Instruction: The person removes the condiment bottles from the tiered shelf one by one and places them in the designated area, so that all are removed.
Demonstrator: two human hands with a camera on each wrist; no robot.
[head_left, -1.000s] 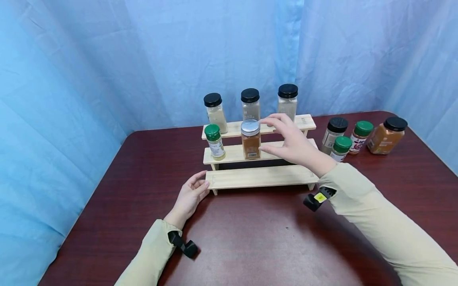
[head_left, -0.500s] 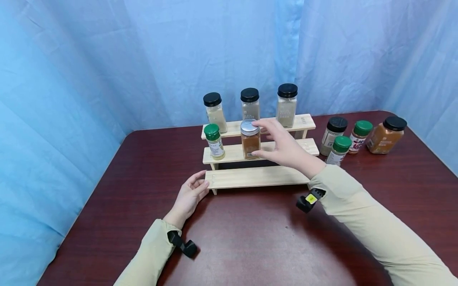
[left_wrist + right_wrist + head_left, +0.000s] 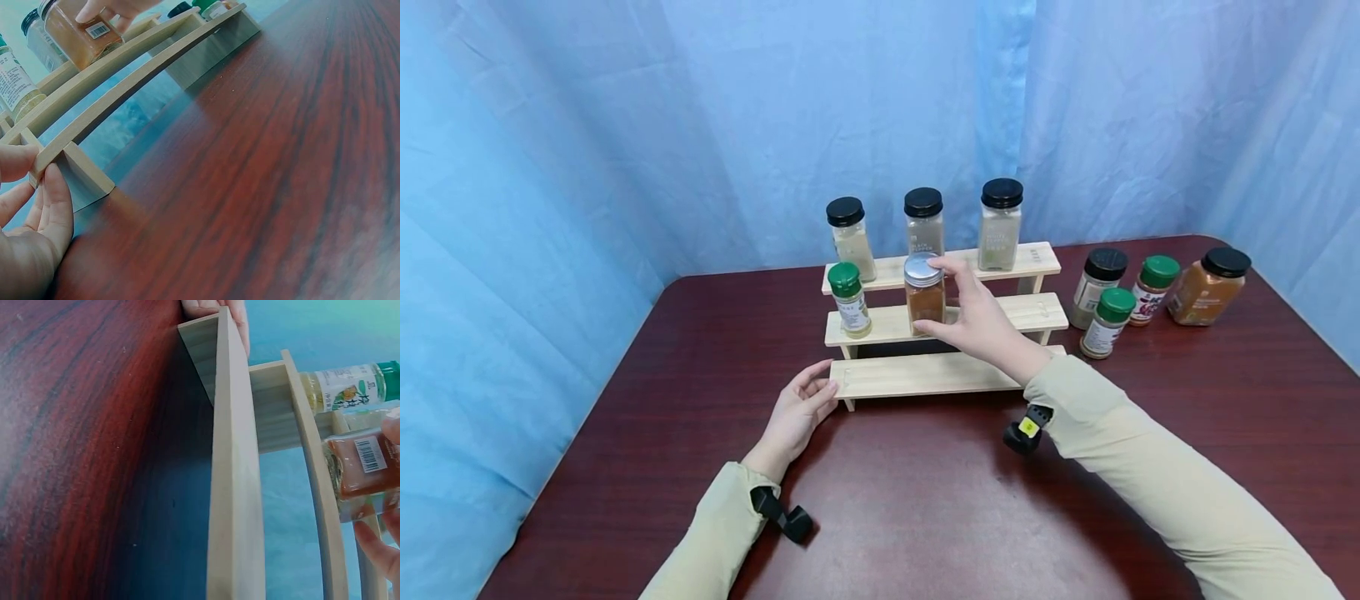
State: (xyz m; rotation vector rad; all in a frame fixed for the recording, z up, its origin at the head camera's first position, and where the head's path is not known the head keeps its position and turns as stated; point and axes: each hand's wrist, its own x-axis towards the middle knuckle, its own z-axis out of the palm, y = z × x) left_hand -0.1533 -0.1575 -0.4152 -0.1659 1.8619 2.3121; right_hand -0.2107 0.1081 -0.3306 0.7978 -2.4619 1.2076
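Head view showed the right hand (image 3: 976, 323) grasping the silver-lidded jar (image 3: 924, 302) on the middle tier (image 3: 1032, 313) while the left hand (image 3: 794, 412) pinched the wooden rack (image 3: 917, 376); the jar looked stiff, slippery and perhaps breakable, best gripped round its body.

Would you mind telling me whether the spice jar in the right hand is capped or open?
Capped: the head view shows a silver lid covering the top of the spice jar. How tight it is, I cannot tell.

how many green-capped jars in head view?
3: one green-capped jar on the middle shelf, left end; two green-capped jars on the table, right of the rack.
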